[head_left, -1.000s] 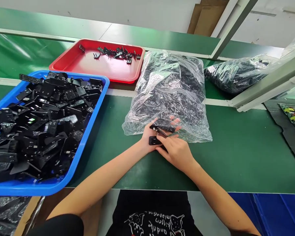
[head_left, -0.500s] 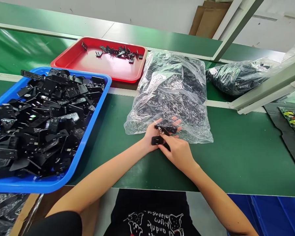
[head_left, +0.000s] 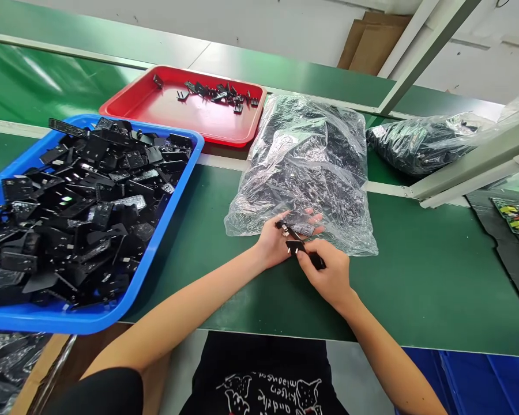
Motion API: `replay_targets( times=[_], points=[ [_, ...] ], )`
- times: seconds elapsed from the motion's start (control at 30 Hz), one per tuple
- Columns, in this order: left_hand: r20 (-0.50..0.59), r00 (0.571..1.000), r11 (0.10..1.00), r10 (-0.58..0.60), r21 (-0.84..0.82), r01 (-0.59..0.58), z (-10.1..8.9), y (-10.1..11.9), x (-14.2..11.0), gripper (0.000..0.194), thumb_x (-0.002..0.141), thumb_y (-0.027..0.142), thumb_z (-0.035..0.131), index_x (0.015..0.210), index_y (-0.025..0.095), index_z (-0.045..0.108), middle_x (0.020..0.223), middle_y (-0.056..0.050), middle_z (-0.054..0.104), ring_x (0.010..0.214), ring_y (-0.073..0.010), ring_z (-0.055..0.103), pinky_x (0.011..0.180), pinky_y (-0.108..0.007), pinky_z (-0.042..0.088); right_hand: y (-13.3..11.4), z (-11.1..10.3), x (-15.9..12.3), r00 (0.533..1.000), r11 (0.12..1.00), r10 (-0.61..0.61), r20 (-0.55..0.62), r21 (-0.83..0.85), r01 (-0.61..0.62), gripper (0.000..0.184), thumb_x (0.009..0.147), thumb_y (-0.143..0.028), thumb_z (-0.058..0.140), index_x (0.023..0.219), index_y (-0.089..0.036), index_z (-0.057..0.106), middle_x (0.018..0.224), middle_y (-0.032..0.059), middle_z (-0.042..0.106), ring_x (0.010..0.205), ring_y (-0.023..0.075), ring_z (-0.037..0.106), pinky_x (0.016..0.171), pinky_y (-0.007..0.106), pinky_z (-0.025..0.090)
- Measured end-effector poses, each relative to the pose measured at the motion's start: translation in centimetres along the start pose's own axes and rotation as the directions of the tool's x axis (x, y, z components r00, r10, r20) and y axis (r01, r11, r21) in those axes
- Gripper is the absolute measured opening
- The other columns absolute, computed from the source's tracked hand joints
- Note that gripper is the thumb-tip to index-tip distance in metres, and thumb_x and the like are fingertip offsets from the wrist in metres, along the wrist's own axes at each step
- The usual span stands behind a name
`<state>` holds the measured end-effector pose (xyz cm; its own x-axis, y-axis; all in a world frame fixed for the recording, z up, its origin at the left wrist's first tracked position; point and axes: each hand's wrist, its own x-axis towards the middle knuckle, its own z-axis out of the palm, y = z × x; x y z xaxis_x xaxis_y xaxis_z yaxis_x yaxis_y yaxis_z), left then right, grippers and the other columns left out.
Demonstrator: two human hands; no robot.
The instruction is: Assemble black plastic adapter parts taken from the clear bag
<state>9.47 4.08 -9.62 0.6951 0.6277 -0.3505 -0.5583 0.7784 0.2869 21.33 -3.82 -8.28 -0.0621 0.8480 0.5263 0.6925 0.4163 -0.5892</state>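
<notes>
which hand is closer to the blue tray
Left. The left hand is to the right of the blue tray, apart from it; the right hand is farther right, on the left hand's far side from the tray.

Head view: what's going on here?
A person's left hand, palm up, carries black parts, while the right hand grips a pronged part beside it. Beyond them lies a clear bag of dark pieces. At left stands a heaped blue tray, with a red tray of loose pieces behind it.
</notes>
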Motion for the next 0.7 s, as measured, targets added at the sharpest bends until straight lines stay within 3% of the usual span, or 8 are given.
replay_targets(
  times=[0.13, 0.27, 0.5, 0.7],
  points=[
    [-0.01, 1.0, 1.0, -0.009, -0.014, 0.009, 0.1, 0.0, -0.1, 0.047, 0.093, 0.035, 0.038, 0.13, 0.011, 0.056, 0.123, -0.015, 0.065, 0.111, -0.032, 0.063, 0.104, -0.05, 0.039, -0.2, -0.1, -0.1, 0.996, 0.991, -0.007, 0.091, 0.131, -0.005, 0.025, 0.09, -0.029, 0.05, 0.065, -0.022, 0.052, 0.06, -0.0005, 0.06, 0.062, 0.0144, 0.06, 0.059, 0.025, 0.046],
    [-0.012, 1.0, 1.0, -0.012, -0.004, 0.012, -0.1, -0.1, -0.1, 0.048, 0.092, 0.036, 0.039, 0.131, 0.012, 0.055, 0.127, -0.015, 0.063, 0.113, -0.0319, 0.062, 0.103, -0.049, 0.042, -0.4, -0.1, -0.2, 0.983, 0.979, -0.038, 0.178, 0.204, 0.001, 0.025, 0.089, -0.028, 0.052, 0.066, -0.021, 0.052, 0.059, -0.0021, 0.061, 0.051, 0.0099, 0.053, 0.051, 0.022, 0.04],
    [0.02, 1.0, 1.0, 0.007, 0.026, -0.007, -0.4, -0.2, -0.1, 0.045, 0.092, 0.035, 0.041, 0.127, 0.013, 0.058, 0.135, -0.013, 0.057, 0.115, -0.032, 0.061, 0.088, -0.042, 0.053, 0.1, 0.5, -0.2, 0.975, 0.99, 0.093, 0.203, 0.081, -0.111, 0.025, 0.088, -0.03, 0.055, 0.065, -0.02, 0.054, 0.054, -0.0046, 0.055, 0.043, 0.0079, 0.043, 0.047, 0.021, 0.033],
    [0.057, 0.998, 0.999, -0.001, 0.047, -0.001, -0.8, -0.2, 0.0, 0.043, 0.091, 0.036, 0.043, 0.124, 0.016, 0.061, 0.137, -0.01, 0.056, 0.119, -0.0314, 0.059, 0.092, -0.041, 0.051, 0.7, 1.4, -0.6, 0.936, 0.986, 0.165, 0.31, -0.058, -0.155, 0.021, 0.087, -0.033, 0.055, 0.07, -0.021, 0.055, 0.057, -0.0036, 0.058, 0.046, 0.0105, 0.047, 0.05, 0.023, 0.033]
  ],
)
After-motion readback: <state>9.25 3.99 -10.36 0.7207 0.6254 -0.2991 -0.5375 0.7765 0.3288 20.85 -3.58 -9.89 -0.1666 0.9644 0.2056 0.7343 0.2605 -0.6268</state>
